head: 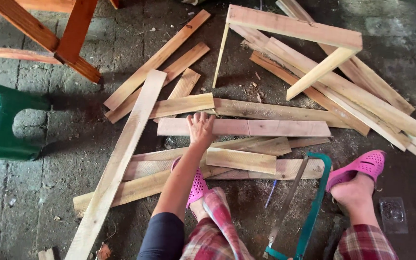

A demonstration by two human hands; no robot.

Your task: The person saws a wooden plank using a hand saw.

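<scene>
— Planks everywhere, but the one under our left hand [200, 129] is the pinkish sawn board [244, 127] lying crosswise on the heap, in the middle of the floor just ahead of our knees

— How is the hand on it?

— Flat, palm down, fingers spread over the left part of the board's top face. It presses or rests; nothing is wrapped around an edge, so it has no real hold yet. Our right hand is out of view, so we cannot tell what it is doing

— How would we expect the board to handle?

— Stiff and dry, light enough for one hand, we judge, since it is thin and not long. The faces look rough-sawn, so it should not slip, though splinters are likely along the cut edges. A seam or line shows near its middle; we cannot tell whether that is a saw cut, a pencil mark or two pieces butted together

— Where would we take it?

— By the long edges, near the left end where the palm already lies. It rests across other loose wooden slats [240, 160], which may shift under it

— And nearby?

— A green-framed bow saw [300, 207] lies between our feet in pink clogs [358, 167], a blue pen [271, 192] beside it, a green plastic stool [0, 126] well apart on the left
</scene>
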